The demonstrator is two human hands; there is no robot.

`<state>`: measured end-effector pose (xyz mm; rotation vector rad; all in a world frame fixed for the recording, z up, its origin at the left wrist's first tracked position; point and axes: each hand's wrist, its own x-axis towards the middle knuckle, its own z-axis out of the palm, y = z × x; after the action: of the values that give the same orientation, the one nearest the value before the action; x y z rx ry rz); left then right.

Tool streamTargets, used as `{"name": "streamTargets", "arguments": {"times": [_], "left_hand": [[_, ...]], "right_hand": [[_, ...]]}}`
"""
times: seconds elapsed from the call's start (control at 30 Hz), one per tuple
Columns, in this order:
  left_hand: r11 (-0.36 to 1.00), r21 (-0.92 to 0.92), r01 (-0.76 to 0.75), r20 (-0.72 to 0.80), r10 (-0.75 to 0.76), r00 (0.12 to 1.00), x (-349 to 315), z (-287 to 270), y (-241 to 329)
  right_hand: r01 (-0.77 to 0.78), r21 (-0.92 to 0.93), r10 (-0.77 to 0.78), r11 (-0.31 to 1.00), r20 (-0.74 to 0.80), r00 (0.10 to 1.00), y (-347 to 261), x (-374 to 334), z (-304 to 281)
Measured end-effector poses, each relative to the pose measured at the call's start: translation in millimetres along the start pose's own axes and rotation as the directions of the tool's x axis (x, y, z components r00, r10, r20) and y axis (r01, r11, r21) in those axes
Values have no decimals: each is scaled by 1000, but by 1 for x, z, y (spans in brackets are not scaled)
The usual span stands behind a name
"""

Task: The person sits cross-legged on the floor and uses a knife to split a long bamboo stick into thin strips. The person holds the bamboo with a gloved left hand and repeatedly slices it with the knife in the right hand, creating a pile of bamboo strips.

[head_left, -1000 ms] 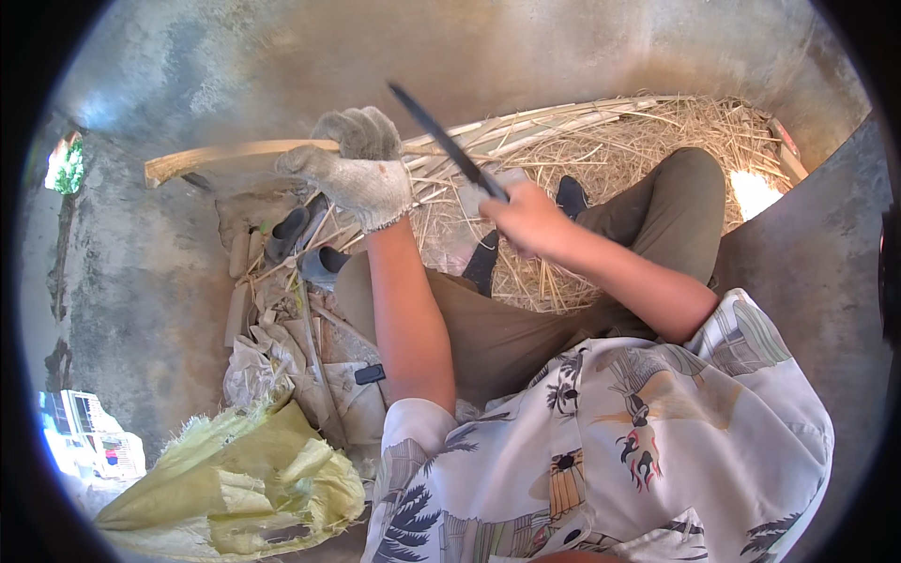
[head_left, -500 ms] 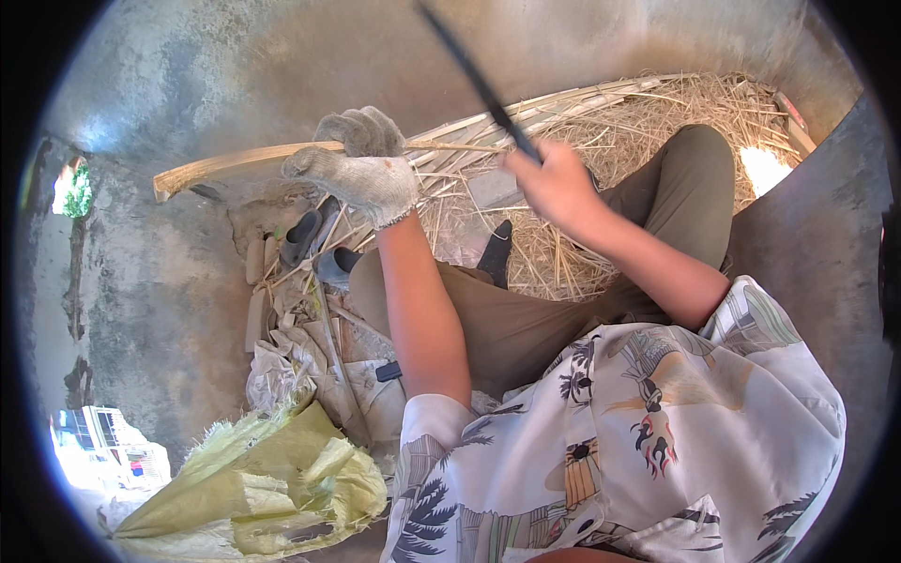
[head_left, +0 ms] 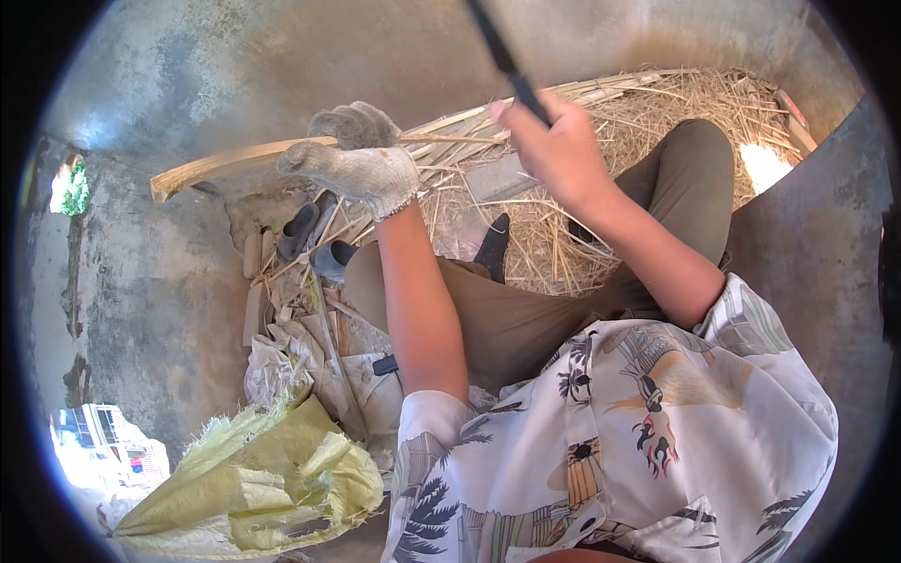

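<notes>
My left hand [head_left: 361, 161], in a pale grey knitted work glove, is closed round a long, curved bamboo strip [head_left: 221, 170]. The strip's thick end sticks out to the left, and its thinner part runs on to the right, toward my other hand. My bare right hand [head_left: 566, 155] grips a long dark knife [head_left: 495, 42] by its handle. The blade points up and to the left, its tip cut off by the top of the view. Knife and strip are apart, with the blade raised above the strip.
Thin shavings [head_left: 694, 103] and pale split strips [head_left: 610, 89] cover the ground ahead. A grey block [head_left: 502, 180] lies beyond my bent legs [head_left: 526, 305]. Dark slippers [head_left: 298, 233] and a yellow-green woven sack [head_left: 253, 479] are to the left. Bare walls [head_left: 160, 310] enclose the space.
My right hand has risen a little with the knife, and the blade has shifted up and to the right. The left hand and the bamboo strip have hardly moved.
</notes>
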<state>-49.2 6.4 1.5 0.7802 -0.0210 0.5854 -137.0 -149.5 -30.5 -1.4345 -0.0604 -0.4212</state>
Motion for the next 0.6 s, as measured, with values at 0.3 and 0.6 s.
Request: {"name": "streamTargets", "arguments": {"times": [0.3, 0.6], "left_hand": [[982, 104, -159, 182, 138, 973, 9, -1, 2], [741, 327, -587, 146, 574, 806, 1, 23, 41]], "right_hand": [[-572, -413, 659, 709, 97, 746, 127, -12, -15], [-610, -281, 656, 741, 108, 747, 107, -17, -55]]}}
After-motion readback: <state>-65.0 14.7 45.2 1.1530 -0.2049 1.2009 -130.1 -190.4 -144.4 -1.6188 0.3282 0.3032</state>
